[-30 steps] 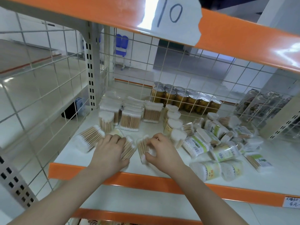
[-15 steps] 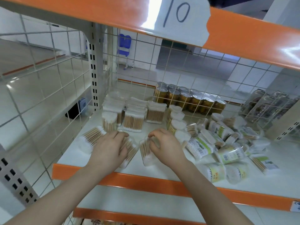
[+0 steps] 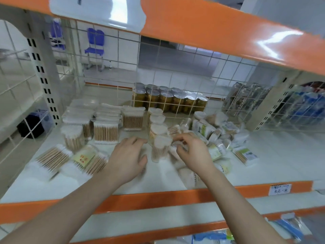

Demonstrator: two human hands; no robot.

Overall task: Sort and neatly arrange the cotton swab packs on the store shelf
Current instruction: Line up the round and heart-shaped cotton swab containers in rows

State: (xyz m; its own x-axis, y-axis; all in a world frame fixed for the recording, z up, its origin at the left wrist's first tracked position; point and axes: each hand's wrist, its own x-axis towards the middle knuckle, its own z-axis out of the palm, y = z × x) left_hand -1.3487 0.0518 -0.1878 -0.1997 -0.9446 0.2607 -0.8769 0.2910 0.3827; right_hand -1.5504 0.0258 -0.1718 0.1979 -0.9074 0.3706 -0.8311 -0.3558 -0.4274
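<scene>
Orange front rail (image 3: 158,196) of the white shelf (image 3: 281,166) nearest, price tag (image 3: 279,189) stuck on it at right. Both forearms reach over the rail. Left hand (image 3: 127,156) palm-down on the shelf, fingers loosely curled; whether it holds anything cannot be told, blurred. Right hand (image 3: 191,150) has fingers curled, pinching at a small swab pack (image 3: 175,148), just beside an upright round swab tub (image 3: 161,147) between the two hands. Left of the left hand, two flat swab packs (image 3: 52,158) and (image 3: 89,160) lie on their sides. Right of the right hand, a loose heap of green-labelled swab packs (image 3: 216,132). Further back, upright square swab boxes (image 3: 105,131) in tidy rows, more round tubs (image 3: 155,118) in line. Behind wire mesh (image 3: 175,67), gold cans (image 3: 168,101).
</scene>
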